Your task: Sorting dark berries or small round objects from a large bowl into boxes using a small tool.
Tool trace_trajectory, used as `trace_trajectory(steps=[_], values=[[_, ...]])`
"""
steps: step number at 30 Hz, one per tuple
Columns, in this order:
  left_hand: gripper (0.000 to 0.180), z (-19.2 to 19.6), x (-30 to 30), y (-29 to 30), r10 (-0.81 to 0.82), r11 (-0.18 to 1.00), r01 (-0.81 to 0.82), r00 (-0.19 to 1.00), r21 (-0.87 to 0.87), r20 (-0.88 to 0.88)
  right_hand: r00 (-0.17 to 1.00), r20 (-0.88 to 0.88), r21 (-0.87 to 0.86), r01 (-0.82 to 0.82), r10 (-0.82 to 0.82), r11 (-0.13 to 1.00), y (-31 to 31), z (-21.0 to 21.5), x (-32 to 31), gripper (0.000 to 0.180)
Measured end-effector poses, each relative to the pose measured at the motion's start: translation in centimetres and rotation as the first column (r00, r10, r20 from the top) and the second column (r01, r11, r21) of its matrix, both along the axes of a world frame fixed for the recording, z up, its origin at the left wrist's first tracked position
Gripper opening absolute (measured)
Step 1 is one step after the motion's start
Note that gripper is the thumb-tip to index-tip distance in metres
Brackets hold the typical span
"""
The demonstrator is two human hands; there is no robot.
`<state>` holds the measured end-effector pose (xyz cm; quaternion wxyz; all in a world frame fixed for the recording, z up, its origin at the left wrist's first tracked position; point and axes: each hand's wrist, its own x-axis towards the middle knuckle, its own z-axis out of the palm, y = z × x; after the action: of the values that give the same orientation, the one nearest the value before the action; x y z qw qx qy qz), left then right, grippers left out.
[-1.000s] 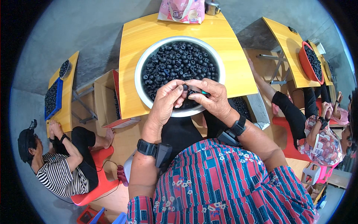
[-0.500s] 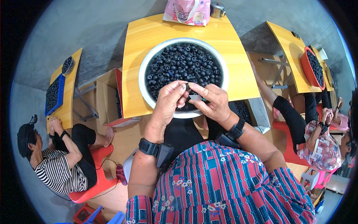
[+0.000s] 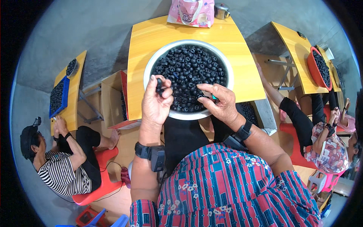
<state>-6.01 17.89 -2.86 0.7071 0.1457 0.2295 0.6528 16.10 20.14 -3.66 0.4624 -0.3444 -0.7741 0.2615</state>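
A wide silver metal basin (image 3: 148, 64) holds a heap of small, round, glossy black pieces (image 3: 189, 66), many with a ring-shaped hollow at one end. Over its near left rim, my left hand (image 3: 157, 104) is turned palm inward, its curled fingers and thumb around black round pieces (image 3: 159, 84). At the near right side, my right hand (image 3: 222, 103) pinches a small flat blade (image 3: 207, 94) with a bit of teal showing by the fingers. The rest of that tool is hidden in the hand. The two hands are apart.
The basin stands on a yellow table (image 3: 151, 36) with a pink bag (image 3: 191, 13) and metal pot (image 3: 221, 10) behind. Open cardboard box (image 3: 112, 100) at left, crate (image 3: 266, 115) at right. Co-workers sit at side tables with a blue tray (image 3: 65, 96) and red basin (image 3: 314, 72).
My hands were together over the basin, the blade against a black piece. Now my left hand has moved left, away from the right, which has shifted slightly right with the blade.
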Motion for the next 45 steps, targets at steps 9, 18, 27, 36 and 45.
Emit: trace_trajectory(steps=[9, 18, 27, 36, 45], values=[[0.006, 0.5, -2.1, 1.2, 0.093, 0.99, -0.108, 0.984, -0.092, -0.151, 1.0, -0.007, -0.045, 0.018, -0.018, 0.999, 0.0, 0.0, 0.1, 0.036], [0.011, -0.1, -1.6, 1.9, 0.184, 0.982, -0.15, 0.579, 0.118, -0.795, 1.0, -0.008, -0.083, 0.023, -0.023, 0.996, 0.1, 0.0, 0.0, 0.035], [0.023, -0.1, -0.8, 1.7, 0.296, 0.939, -0.03, -0.439, 0.343, -0.848, 1.0, -0.002, -0.086, 0.012, -0.012, 0.996, 0.0, 0.3, -0.3, 0.035], [0.02, 0.3, 0.1, 1.1, 0.301, 0.932, -0.037, -0.477, 0.361, -0.826, 1.0, -0.003, -0.099, -0.004, 0.004, 0.995, 0.0, 0.5, 0.0, 0.035], [0.017, 1.0, 4.0, -0.5, 0.3, 0.945, 0.155, -0.054, 0.289, -0.952, 0.979, -0.175, -0.218, -0.144, 0.107, 0.965, 0.9, -0.5, 0.1, 0.018]])
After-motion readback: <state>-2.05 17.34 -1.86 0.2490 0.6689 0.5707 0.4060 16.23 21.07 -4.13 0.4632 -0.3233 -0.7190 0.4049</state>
